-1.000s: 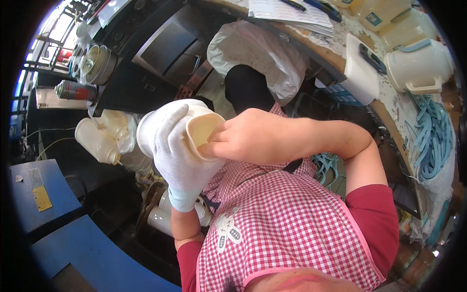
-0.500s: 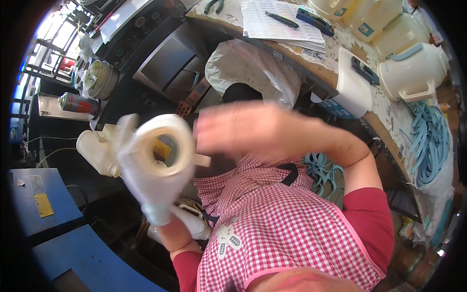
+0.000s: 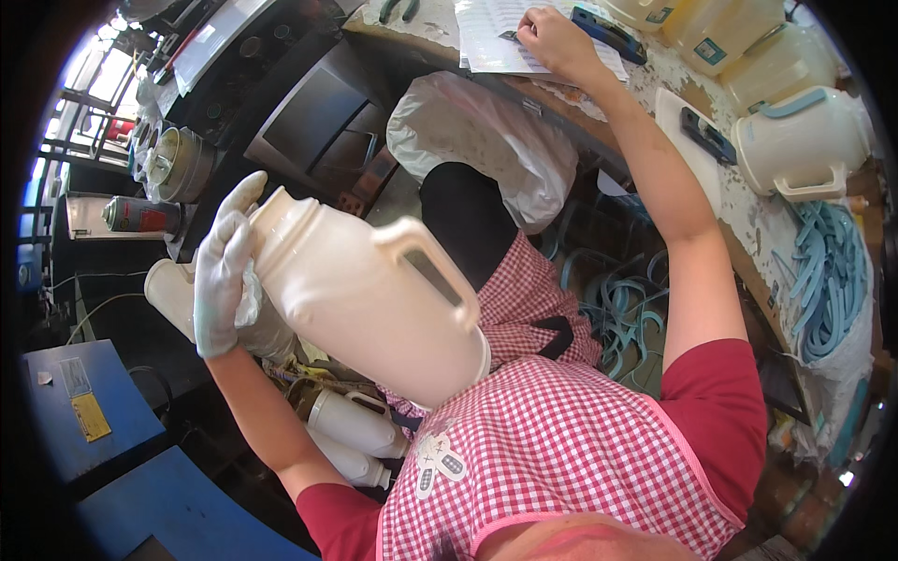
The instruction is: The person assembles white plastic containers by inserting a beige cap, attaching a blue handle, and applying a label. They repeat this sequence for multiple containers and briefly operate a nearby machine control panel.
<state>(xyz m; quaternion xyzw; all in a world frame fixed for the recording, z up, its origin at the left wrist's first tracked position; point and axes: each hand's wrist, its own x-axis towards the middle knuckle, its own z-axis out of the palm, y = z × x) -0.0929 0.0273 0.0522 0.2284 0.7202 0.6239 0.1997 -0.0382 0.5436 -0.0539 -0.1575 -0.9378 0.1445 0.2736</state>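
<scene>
Closest in, the checked apron (image 3: 561, 430) is filling the foreground, and the cream jug (image 3: 365, 290) is tilting right above it, base low and seemingly leaning on the cloth, mouth pointing up and away to the left. The gloved left hand (image 3: 223, 276) is gripping it at the neck, fingers wrapping the rim; how deep they're going behind it, I can't tell. The handle is sticking out on the right, with nobody holding it!

Here's the danger: one glove is carrying that end alone, so a slick fabric palm or a knock to the base could be sending the jug slipping off the lap.

Further out, the bare right hand (image 3: 557, 42) is stretching over the desk (image 3: 428, 28), fingers curling together on the papers (image 3: 486, 56) by the near edge. A dark tool (image 3: 508, 35) is poking out, just its tip showing; whether they're pinching it, I can't say. If it's bladed, a blind grab could be nicking bare fingers, and a dragging wrist could be sweeping sheets over the edge into the white bag (image 3: 543, 159) below.

Beyond that hand, a blue-black cutter (image 3: 610, 34) is lying beside the papers, and blue strips (image 3: 823, 280) are heaping at the desk's right end.
</scene>
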